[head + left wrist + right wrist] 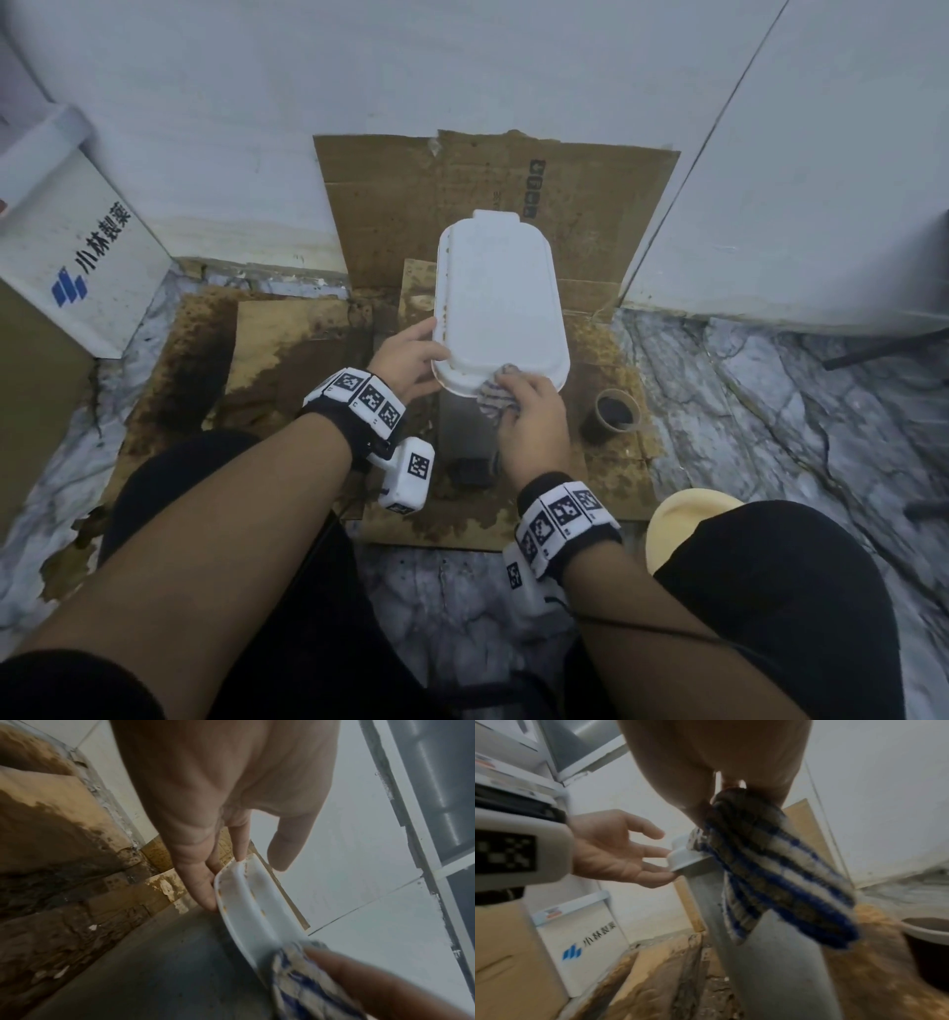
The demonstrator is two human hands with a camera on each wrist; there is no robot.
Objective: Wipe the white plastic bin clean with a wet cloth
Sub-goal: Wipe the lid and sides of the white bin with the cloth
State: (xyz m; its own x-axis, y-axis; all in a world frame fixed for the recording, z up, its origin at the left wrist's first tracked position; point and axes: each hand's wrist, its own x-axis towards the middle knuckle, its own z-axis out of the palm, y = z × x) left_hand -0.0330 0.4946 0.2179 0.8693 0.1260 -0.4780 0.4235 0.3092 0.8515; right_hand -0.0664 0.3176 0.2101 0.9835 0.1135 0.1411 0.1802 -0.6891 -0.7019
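Note:
The white plastic bin stands on stained cardboard, seen from above with its top facing me; brown specks dot its left rim. My left hand steadies the near left corner, straight fingers touching the rim and the thumb held apart. My right hand grips a bunched blue-and-white striped cloth and presses it on the near rim. The cloth hangs down over the bin's grey side.
A paper cup of dark liquid stands just right of the bin. Wet brown cardboard covers the marble floor and leans on the white wall behind. A white carton with a blue logo stands at the left. A yellow slipper is near my right knee.

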